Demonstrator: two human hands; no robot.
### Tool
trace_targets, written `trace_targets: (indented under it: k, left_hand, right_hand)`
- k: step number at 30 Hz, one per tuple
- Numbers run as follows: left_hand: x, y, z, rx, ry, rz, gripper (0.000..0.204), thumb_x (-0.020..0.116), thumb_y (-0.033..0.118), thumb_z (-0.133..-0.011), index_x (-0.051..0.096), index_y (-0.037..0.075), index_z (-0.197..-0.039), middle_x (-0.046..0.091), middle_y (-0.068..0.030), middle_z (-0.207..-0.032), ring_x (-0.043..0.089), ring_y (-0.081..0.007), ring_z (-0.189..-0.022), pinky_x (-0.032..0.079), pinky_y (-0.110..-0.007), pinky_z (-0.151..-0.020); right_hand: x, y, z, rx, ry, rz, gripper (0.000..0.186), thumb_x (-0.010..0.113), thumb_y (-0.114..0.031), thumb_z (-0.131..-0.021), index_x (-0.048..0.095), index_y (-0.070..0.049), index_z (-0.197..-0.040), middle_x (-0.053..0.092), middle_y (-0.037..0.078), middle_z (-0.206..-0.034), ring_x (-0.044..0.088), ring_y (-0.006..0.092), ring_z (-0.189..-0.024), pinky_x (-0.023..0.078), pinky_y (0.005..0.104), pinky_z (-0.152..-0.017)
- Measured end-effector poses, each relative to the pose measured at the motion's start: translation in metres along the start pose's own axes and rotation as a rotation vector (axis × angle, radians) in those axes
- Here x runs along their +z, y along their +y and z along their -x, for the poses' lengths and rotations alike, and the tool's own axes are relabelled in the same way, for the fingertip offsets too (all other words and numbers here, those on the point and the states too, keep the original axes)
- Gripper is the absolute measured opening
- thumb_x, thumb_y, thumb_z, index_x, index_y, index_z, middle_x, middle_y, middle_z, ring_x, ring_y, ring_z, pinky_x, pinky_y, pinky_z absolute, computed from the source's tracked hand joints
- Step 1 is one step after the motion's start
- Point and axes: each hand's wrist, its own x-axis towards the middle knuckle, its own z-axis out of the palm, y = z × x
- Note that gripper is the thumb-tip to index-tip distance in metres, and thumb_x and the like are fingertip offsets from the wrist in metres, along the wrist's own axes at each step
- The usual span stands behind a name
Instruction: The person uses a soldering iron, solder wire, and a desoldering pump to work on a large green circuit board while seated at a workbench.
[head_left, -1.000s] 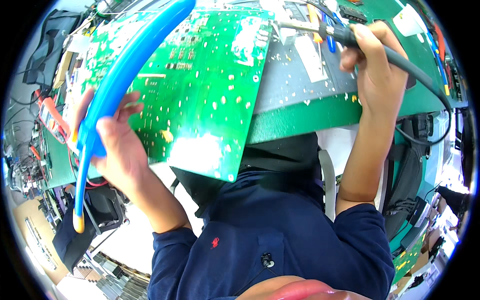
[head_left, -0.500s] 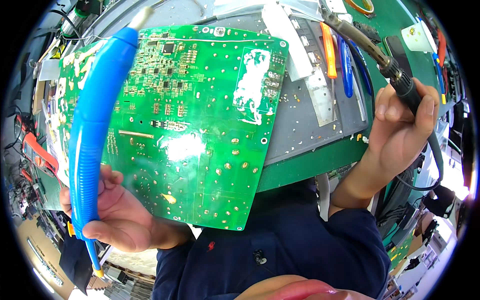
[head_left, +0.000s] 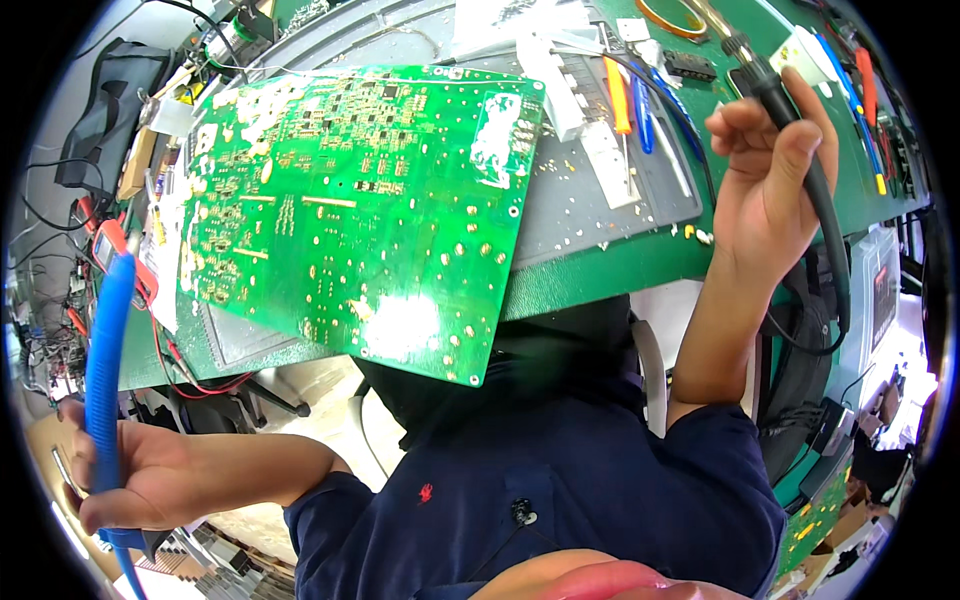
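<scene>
A blue solder sucker (head_left: 108, 370) with a pale tip is wrapped in the fingers of my left hand (head_left: 155, 475), off to the left beyond the table edge. In my right hand (head_left: 765, 185), raised at the right, is the black handle of a soldering iron (head_left: 768, 90); its tip runs out of the picture at the top. Between the hands lies a large green circuit board (head_left: 390, 250), its near corner overhanging the table edge. White residue covers a patch at its upper right. Neither hand touches the board.
A grey mat (head_left: 570, 225) lies on the green table (head_left: 560, 285). Right of the board are a white strip (head_left: 550, 85), an orange screwdriver (head_left: 617, 95) and a blue-handled tool (head_left: 643, 115). A red multimeter (head_left: 135, 270) with leads sits at the left.
My left hand has swung left and down with the solder sucker, away from over the board. My right hand has risen slightly to the left with the iron. The whole view has shifted.
</scene>
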Motion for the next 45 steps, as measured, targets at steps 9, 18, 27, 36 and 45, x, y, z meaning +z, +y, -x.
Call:
trace_targets:
  k: [9, 18, 27, 36, 45]
  left_hand:
    - [0.002, 0.009, 0.005, -0.398, -0.663, -0.555, 0.023, 0.066, 0.013, -0.084, 0.061, -0.001, -0.101, 0.056, 0.0008, -0.075, 0.052, -0.0073, -0.066, 0.045, -0.021, -0.062]
    - [0.07, 0.065, 0.077, 0.086, -1.277, -0.719, 0.02, 0.066, 0.015, -0.071, 0.052, 0.007, -0.083, 0.059, -0.0141, -0.065, 0.062, -0.0345, -0.067, 0.047, -0.044, -0.058]
    - [0.067, 0.1, 0.099, 0.116, -1.285, -0.618, 0.016, 0.061, 0.015, -0.072, 0.054, 0.006, -0.084, 0.059, -0.0119, -0.057, 0.062, -0.03, -0.053, 0.048, -0.04, -0.047]
    - [0.065, 0.109, 0.095, 0.169, -1.322, -0.568, 0.014, 0.057, 0.017, -0.077, 0.062, 0.006, -0.084, 0.062, -0.0078, -0.062, 0.066, -0.0238, -0.059, 0.051, -0.036, -0.05]
    - [0.07, 0.107, 0.101, 0.142, -1.264, -0.496, 0.011, 0.057, 0.02, -0.078, 0.062, 0.012, -0.083, 0.061, -0.0065, -0.062, 0.065, -0.0255, -0.059, 0.05, -0.037, -0.05]
  right_hand:
    - [0.039, -0.045, -0.012, 0.015, -0.119, -0.463, 0.037, 0.035, -0.027, -0.101, 0.044, 0.004, -0.119, 0.064, 0.019, -0.076, 0.063, 0.019, -0.059, 0.052, 0.0243, -0.054]
    - [0.076, -0.083, 0.034, 0.157, -0.559, -0.633, 0.079, 0.016, -0.064, -0.092, 0.039, 0.002, -0.127, 0.046, 0.035, -0.126, 0.049, 0.0454, -0.117, 0.039, 0.0494, -0.098]
    - [0.095, -0.111, 0.086, 0.203, -0.731, -0.72, 0.063, 0.058, -0.051, -0.085, 0.039, -0.001, -0.118, 0.044, 0.035, -0.128, 0.043, 0.0408, -0.124, 0.035, 0.0495, -0.103]
    - [0.104, -0.113, 0.103, 0.108, -0.702, -0.609, 0.047, 0.065, -0.034, -0.085, 0.037, -0.006, -0.111, 0.051, 0.031, -0.121, 0.053, 0.0274, -0.104, 0.038, 0.0393, -0.095]
    - [0.115, -0.105, 0.104, -0.007, -0.596, -0.583, 0.048, 0.067, -0.033, -0.084, 0.036, -0.008, -0.112, 0.051, 0.026, -0.114, 0.053, 0.0221, -0.096, 0.038, 0.0371, -0.093]
